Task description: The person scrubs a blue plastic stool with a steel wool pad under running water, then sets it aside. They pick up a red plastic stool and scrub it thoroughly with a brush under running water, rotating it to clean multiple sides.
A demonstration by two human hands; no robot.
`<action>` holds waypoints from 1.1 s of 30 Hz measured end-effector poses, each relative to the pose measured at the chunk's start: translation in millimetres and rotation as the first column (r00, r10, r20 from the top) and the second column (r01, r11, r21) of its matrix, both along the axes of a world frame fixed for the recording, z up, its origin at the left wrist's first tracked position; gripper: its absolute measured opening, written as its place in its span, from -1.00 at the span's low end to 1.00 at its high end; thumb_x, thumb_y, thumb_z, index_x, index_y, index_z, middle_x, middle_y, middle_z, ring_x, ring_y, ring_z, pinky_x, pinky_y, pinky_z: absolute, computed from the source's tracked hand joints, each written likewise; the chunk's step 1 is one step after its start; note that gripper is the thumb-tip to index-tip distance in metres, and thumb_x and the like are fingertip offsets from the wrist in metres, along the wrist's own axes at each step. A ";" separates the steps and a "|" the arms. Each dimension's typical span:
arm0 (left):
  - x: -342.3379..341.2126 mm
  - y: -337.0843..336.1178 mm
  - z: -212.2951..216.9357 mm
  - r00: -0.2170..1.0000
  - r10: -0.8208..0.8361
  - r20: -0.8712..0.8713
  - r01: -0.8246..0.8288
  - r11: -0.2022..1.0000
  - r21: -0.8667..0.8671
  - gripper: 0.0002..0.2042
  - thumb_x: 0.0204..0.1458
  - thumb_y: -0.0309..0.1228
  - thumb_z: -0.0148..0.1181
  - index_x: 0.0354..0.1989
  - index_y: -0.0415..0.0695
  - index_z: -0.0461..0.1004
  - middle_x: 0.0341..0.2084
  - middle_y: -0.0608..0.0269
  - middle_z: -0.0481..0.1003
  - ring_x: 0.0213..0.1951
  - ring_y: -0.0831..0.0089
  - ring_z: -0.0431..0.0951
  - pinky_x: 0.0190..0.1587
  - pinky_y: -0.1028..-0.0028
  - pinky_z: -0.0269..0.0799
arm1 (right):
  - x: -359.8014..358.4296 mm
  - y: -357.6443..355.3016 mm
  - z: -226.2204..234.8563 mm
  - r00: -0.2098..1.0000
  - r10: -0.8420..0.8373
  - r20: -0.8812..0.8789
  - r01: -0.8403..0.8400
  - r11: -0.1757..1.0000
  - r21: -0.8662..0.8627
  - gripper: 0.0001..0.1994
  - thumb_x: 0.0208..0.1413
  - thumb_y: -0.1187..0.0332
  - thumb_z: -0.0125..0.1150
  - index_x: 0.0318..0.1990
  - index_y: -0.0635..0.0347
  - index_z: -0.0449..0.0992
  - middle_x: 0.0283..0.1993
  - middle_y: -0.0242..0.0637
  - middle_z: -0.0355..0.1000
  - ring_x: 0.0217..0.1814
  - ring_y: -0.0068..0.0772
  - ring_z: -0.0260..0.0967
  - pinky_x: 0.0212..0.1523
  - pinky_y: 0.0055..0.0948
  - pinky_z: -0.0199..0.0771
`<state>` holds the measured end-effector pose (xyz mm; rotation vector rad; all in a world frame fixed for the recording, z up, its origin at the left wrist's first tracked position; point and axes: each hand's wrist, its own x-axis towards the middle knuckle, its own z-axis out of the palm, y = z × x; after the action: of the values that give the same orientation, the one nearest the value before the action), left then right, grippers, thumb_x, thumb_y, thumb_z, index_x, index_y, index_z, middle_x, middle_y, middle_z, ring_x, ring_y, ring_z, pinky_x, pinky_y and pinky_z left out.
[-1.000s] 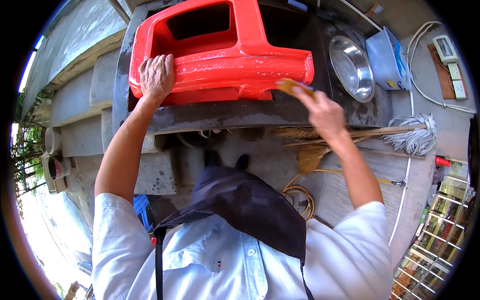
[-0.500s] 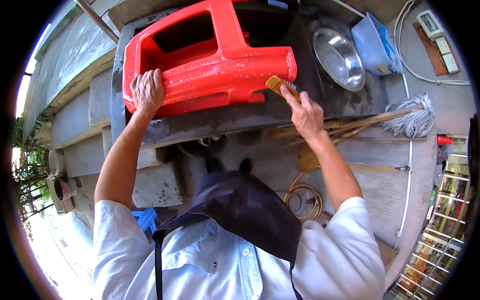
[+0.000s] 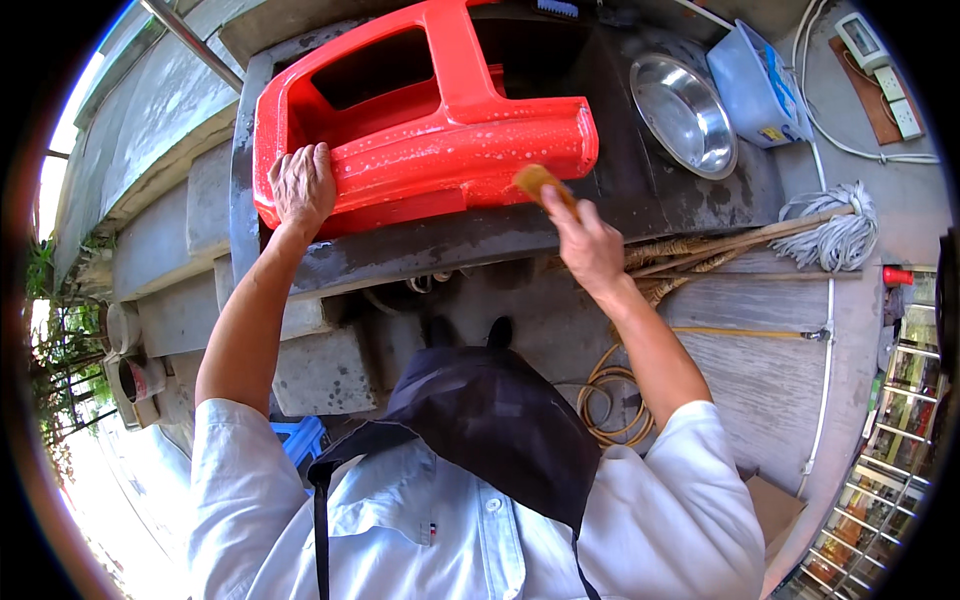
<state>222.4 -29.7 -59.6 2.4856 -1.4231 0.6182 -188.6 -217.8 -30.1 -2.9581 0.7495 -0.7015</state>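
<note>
A red plastic shell (image 3: 400, 160) with window-like openings, perhaps a toy car body, lies tilted in a dark stone sink (image 3: 420, 245). White suds and drops dot its near side. My left hand (image 3: 303, 188) grips the shell at its left part, with the fingers over the edge of the opening. In my right hand (image 3: 590, 245) is a scrub brush (image 3: 540, 185) with a tan back, held at the shell's near lower edge toward its right end. The brush is a little blurred, and its bristles are hidden beneath it.
Right of the shell rests a steel basin (image 3: 683, 115), beside a translucent blue bin (image 3: 758, 88). A grey string mop (image 3: 835, 228) and wooden handles lie further right. Below them is a coiled hose (image 3: 610, 400). Another brush (image 3: 557, 9) lies at the far edge.
My right hand has moved the brush left and nearer to me along the shell's lower edge. My left hand keeps its hold; the whole view has shifted slightly.
</note>
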 end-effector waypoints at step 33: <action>-64.7 47.2 45.9 0.963 -0.075 -0.258 0.105 0.989 0.105 -0.18 -0.49 0.32 0.50 -0.30 -0.23 0.46 -0.34 0.04 0.48 -0.13 0.04 0.51 0.24 0.08 0.22 | 20.4 -44.5 64.6 0.966 -0.028 0.258 -0.098 0.882 0.462 -0.35 0.16 0.34 0.37 0.37 0.24 0.24 0.19 0.13 0.46 0.16 0.19 0.49 0.07 -0.16 0.58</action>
<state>157.7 17.5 -13.7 2.4617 -1.5001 0.1934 -168.2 -262.2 34.4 -2.3781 0.7186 -0.7537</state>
